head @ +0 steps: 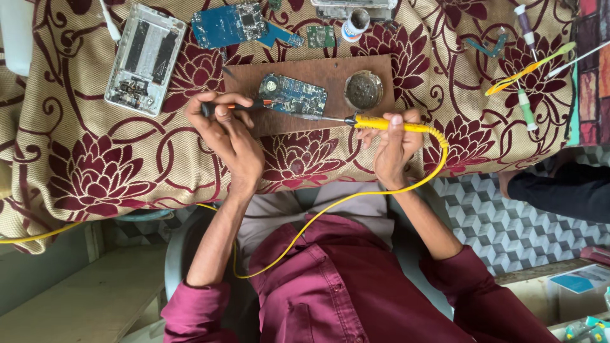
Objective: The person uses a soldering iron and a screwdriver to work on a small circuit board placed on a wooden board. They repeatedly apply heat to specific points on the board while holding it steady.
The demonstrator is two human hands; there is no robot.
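Clearly, in the head view, soldering is in hand: a small blue circuit board (293, 96) lies on a flat brown wooden board (318, 76), which rests on a table (95, 171) covered with a beige cloth patterned in dark red flowers. The right hand (395, 147) is closed around the yellow plastic handle of a soldering iron (381, 122), its thin metal tip laid against the circuit board's lower right edge; a yellow cord (356, 194) trails from the handle past the maroon shirt. The left hand (227, 136) has its fingers closed on a slim dark tool with an orange neck (241, 107), the point meeting the circuit board's left edge. The next move is judged to call for a steady tip held on one small joint while the board is pinned in place. Just beside the circuit board a round metal tin (363, 89) sits on the wood. Farther up lie a silvery phone frame (145, 58), a larger blue board (230, 25) and a small white pot (356, 23); screwdrivers (526, 105) lie well apart at the right.
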